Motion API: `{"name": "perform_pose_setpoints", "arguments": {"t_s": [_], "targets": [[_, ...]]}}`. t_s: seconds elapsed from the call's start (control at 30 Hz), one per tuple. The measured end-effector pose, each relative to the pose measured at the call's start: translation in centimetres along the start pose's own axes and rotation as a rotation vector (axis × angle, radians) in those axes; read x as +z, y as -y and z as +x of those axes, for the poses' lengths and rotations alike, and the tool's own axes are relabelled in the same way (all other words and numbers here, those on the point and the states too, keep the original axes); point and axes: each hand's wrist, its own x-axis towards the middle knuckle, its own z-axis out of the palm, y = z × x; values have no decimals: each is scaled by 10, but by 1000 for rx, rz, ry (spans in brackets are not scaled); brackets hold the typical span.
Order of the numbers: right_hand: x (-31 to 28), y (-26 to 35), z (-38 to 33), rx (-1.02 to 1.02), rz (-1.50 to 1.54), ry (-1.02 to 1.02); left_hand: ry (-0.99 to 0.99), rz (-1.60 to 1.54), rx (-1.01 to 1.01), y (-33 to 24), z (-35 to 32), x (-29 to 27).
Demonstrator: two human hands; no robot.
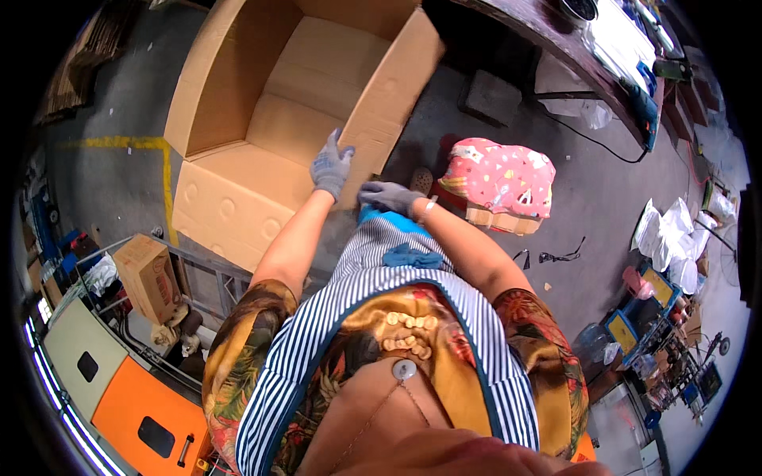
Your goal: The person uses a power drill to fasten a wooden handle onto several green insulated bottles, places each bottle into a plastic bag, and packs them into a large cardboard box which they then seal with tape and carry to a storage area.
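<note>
A large open cardboard box (317, 127) stands in front of me, its inside visible and a near flap (230, 202) folded out toward me. My left hand (331, 165), in a grey work glove, grips the near edge of the box's right side panel. My right hand (387, 196), gloved the same way, is just below that panel's near corner. Its fingers stretch to the left with nothing visible in them; whether they touch the cardboard I cannot tell.
Right of the box sits a pink patterned cushion (500, 178) on a cardboard base. A workbench (548, 32) with tools spans the far right. Metal railing (226, 282), a closed carton (148, 278) and an orange machine panel (147, 416) lie to the left. Yellow tape (168, 190) marks the floor.
</note>
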Motion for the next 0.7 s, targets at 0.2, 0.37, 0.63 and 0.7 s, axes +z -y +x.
{"name": "perform_pose_setpoints", "arguments": {"t_s": [0.2,0.37,0.63,0.7], "targets": [[-90,-189,-195,616,17,-1006,-7,102,-63,13,18,5],[-47,-312,-331,866,-355,-835,77,-22,-56,24,16,7],[75,-414,-290,367,435,-752,319,-327,-179,-1,4,4],[21,-340,-210,512,875,-967,289,-317,-108,-49,27,-32]]}}
